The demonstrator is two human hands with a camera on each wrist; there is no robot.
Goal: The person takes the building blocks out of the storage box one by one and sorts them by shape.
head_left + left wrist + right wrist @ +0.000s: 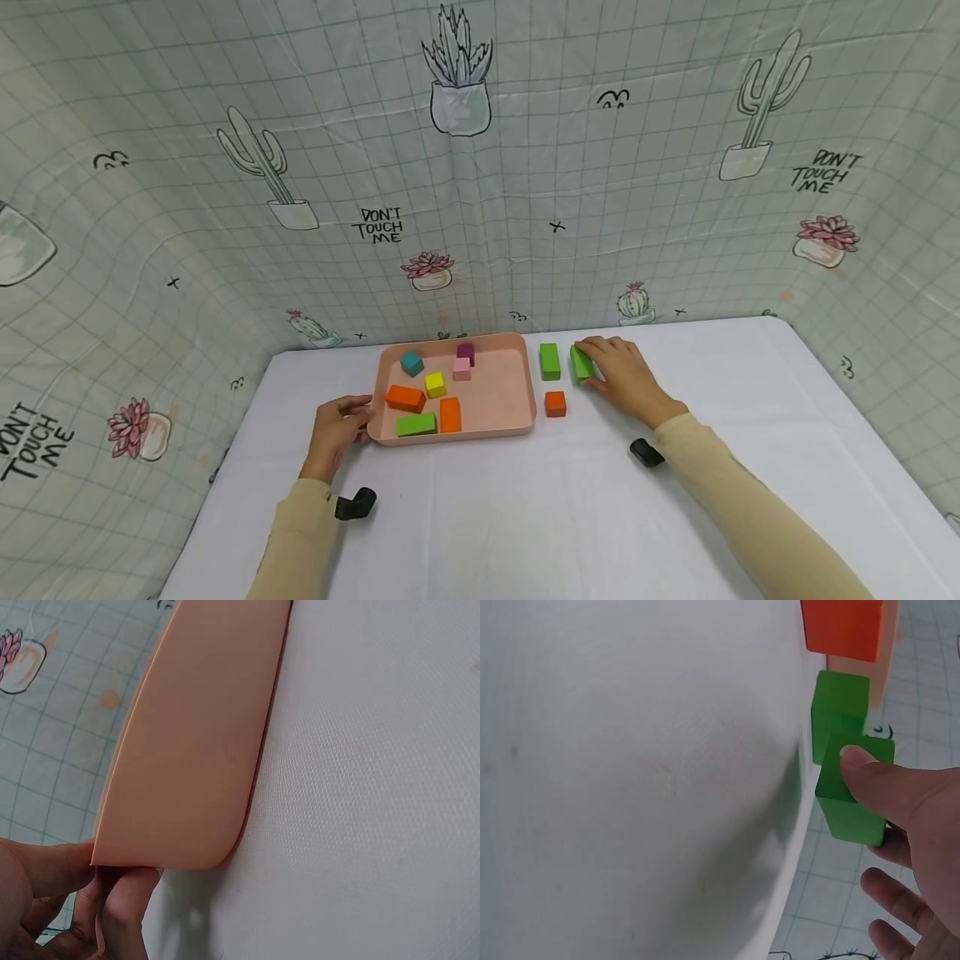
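A pink tray point(498, 408) lies on the white table with several coloured blocks in it. At its left end my left hand point(335, 429) grips the rim; in the left wrist view, thumb and fingers pinch the corner of the tray wall point(180, 750). To the right of the tray, my right hand point(626, 379) pinches a green block point(582, 364) between thumb and fingers, also plain in the right wrist view point(855, 806). Beside it stand a second green block point(550, 362) and an orange cube point(555, 404), both untouched.
Inside the tray are a teal cube point(412, 363), a yellow cube point(436, 384), a purple block point(466, 352), a pink cube point(462, 369), two orange blocks point(405, 398) and a green block point(416, 424). A patterned cloth point(480, 183) hangs behind the white table point(480, 517).
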